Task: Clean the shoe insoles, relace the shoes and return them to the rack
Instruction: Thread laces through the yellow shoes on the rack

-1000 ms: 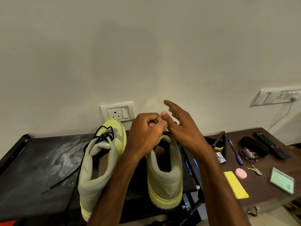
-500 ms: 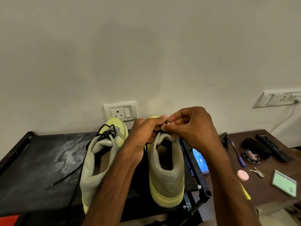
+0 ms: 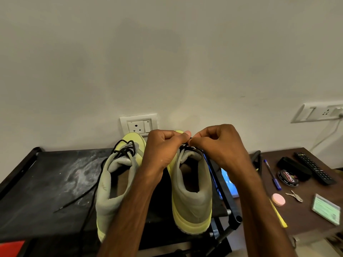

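Both pale-green suede shoes stand on the black rack; the right-hand shoe (image 3: 192,191) has its thin black lace (image 3: 187,146) pinched between both closed grips, left hand (image 3: 163,147) and right hand (image 3: 220,145). A slipped pinch could undo the knot. The other shoe (image 3: 118,180) trails loose lace.

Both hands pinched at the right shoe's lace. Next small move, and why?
Probably draw the two hands apart to snug the lace. The left hand and right hand pinch the black lace together above the right shoe tongue. The left shoe lace trails loose across the rack, so it likely follows.
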